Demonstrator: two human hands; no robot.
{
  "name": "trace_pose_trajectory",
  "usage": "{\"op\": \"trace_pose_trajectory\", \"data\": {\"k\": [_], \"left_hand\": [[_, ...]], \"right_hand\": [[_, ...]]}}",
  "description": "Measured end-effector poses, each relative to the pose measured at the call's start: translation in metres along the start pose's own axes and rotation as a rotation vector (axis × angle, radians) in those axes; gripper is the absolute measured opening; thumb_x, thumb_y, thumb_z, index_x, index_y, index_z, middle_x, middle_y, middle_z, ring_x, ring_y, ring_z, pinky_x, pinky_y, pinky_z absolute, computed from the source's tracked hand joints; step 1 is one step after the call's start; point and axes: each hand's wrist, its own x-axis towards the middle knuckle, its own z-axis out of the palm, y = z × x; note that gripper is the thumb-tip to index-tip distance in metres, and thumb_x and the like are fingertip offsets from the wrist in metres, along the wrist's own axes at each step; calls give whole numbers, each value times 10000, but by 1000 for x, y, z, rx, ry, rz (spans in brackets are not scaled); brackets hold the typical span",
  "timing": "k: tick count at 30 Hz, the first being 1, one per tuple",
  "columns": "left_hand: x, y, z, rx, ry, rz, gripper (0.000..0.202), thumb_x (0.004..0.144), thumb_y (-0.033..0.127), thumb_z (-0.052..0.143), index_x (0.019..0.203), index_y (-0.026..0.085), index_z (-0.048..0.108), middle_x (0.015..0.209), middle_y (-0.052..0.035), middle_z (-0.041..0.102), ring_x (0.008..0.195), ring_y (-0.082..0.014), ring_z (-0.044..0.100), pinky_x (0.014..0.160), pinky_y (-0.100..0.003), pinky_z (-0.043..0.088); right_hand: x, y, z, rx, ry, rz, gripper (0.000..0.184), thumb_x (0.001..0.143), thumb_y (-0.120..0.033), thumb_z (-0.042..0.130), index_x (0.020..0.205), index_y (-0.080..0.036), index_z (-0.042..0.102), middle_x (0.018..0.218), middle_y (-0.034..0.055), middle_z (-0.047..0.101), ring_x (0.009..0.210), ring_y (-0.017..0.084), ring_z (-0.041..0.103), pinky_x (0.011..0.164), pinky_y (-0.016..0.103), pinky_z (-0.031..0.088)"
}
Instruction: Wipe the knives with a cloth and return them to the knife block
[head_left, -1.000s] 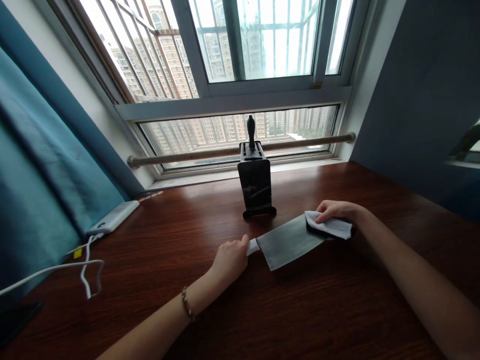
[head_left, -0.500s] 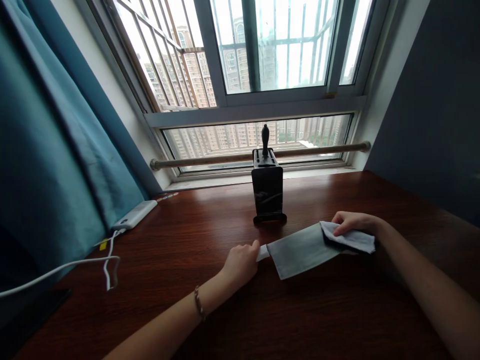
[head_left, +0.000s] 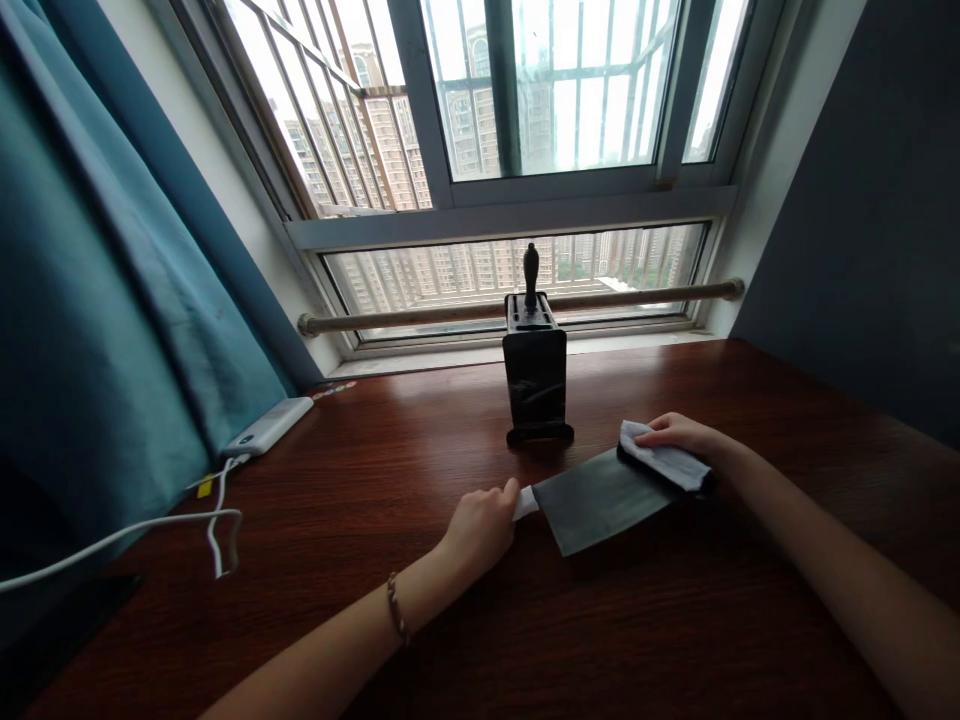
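Observation:
My left hand is wrapped round the pale handle of a cleaver, whose broad grey blade reaches out to the right just above the table. A folded white cloth lies over the far end of the blade, pinched in my right hand with the thumb on top. The cloth hides the blade's tip. Behind the cleaver stands a black knife block, with one dark-handled tool upright in its top.
The brown wooden table runs back to a window with a metal rail. On the left are a white power bank with a white cable, a blue curtain and a dark flat object.
My right hand has slid the cloth left along the blade, toward the handle. The blade now looks darker. My left hand has kept its grip and place.

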Motion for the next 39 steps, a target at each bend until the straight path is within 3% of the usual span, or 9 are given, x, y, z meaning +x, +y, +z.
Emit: {"op": "trace_pose_trajectory", "data": {"k": [4, 9, 22, 25, 28, 30, 32, 39], "left_hand": [[0, 3, -1, -6, -19, -42, 208, 770, 86, 397, 950, 151, 478, 832, -98, 660, 761, -274, 640, 636, -353, 475], [1, 6, -3, 15, -55, -87, 252, 762, 74, 396, 986, 153, 480, 831, -107, 660, 776, -281, 641, 639, -357, 472], [2, 6, -6, -7, -55, -93, 218, 763, 103, 413, 960, 157, 489, 838, -106, 656, 791, -266, 634, 641, -339, 457], [2, 6, -6, -21, -56, -114, 192, 786, 120, 407, 955, 155, 491, 851, -107, 654, 804, -257, 633, 655, -333, 454], [2, 7, -7, -11, -72, -123, 201, 789, 120, 408, 971, 154, 486, 856, -107, 654, 809, -261, 633, 657, -337, 453], [2, 8, -8, -10, -76, -124, 205, 785, 113, 408, 972, 153, 485, 854, -106, 655, 805, -261, 635, 653, -335, 455], [2, 9, -7, -11, -72, -118, 204, 782, 112, 406, 966, 151, 486, 850, -109, 657, 797, -267, 637, 645, -340, 458], [2, 7, -4, 21, -46, -103, 213, 772, 103, 404, 965, 146, 484, 828, -112, 657, 775, -271, 639, 631, -342, 461]], "right_hand": [[1, -1, 6, 73, 46, 13, 299, 609, -335, 785, 717, -90, 653, 598, 51, 614, 471, 118, 541, 424, 187, 432], [-13, -5, -3, 3, -123, 44, 331, 589, -337, 803, 741, -76, 666, 613, 55, 620, 481, 118, 554, 417, 173, 427], [-37, -6, -29, -160, -348, 80, 306, 632, -298, 764, 803, -62, 670, 722, 86, 654, 553, 152, 594, 465, 195, 465], [-41, -3, -44, -104, -311, 69, 295, 639, -291, 760, 802, -64, 665, 704, 91, 656, 542, 170, 602, 457, 210, 470], [-40, 1, -53, 106, -138, -17, 302, 681, -318, 743, 847, -80, 659, 786, 112, 672, 622, 189, 634, 526, 225, 503], [-35, 3, -50, 227, -61, -68, 300, 703, -324, 734, 862, -82, 654, 829, 117, 672, 674, 194, 641, 602, 247, 526], [-28, 3, -41, 269, -66, -79, 307, 725, -347, 719, 853, -77, 649, 806, 117, 666, 669, 203, 638, 624, 283, 537], [-12, 0, 4, 227, -80, -56, 329, 728, -373, 720, 811, -68, 628, 673, 80, 622, 541, 148, 579, 493, 233, 490]]}}
